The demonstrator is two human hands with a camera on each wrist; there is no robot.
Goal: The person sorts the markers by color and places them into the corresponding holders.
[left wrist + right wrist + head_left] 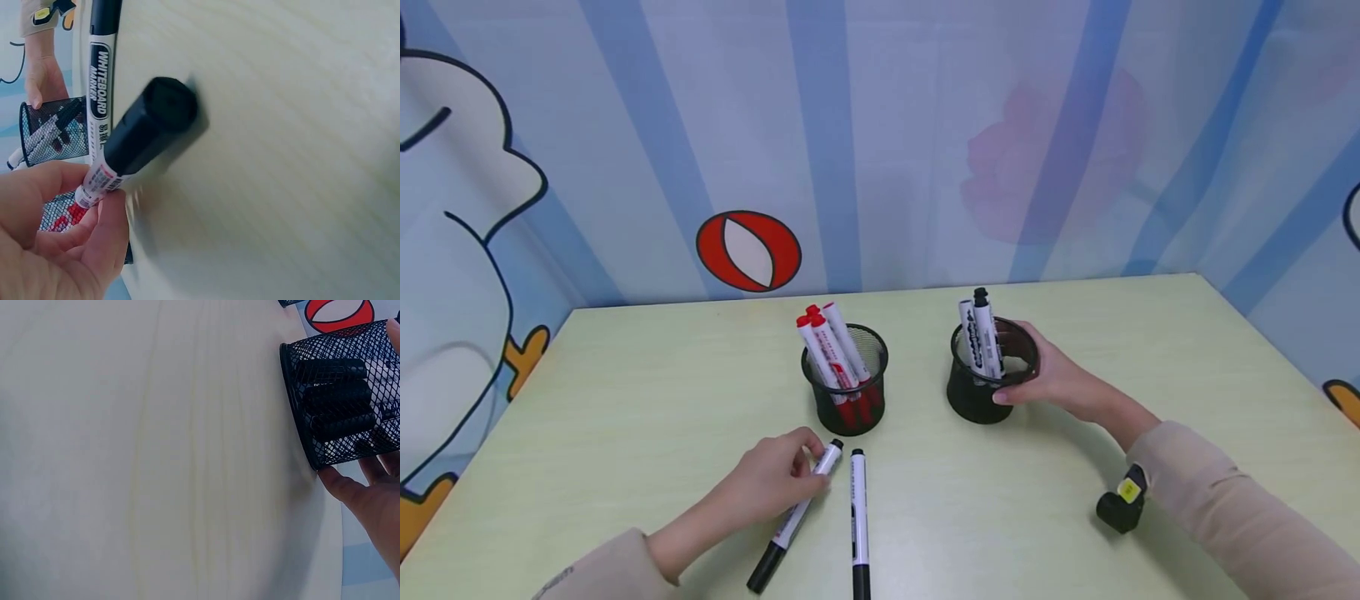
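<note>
My left hand (771, 477) pinches a black-capped whiteboard marker (792, 525) between thumb and fingers, near its upper end. In the left wrist view this marker's black cap (150, 122) points toward the camera. A second black whiteboard marker (859, 517) lies on the table just right of it, its "WHITEBOARD MARKER" print readable on the barrel (100, 81). On the right, my right hand (1056, 375) grips a black mesh pen cup (973, 400) from its right side. Black markers (981, 337) stand in that cup, leaning to its left side.
Another black mesh pen cup (880, 392), holding several red markers (831, 342), stands to the left of the gripped cup, beyond my left hand. The pale wooden table (662, 375) ends at the back against a blue striped curtain (895, 167) with cartoon prints.
</note>
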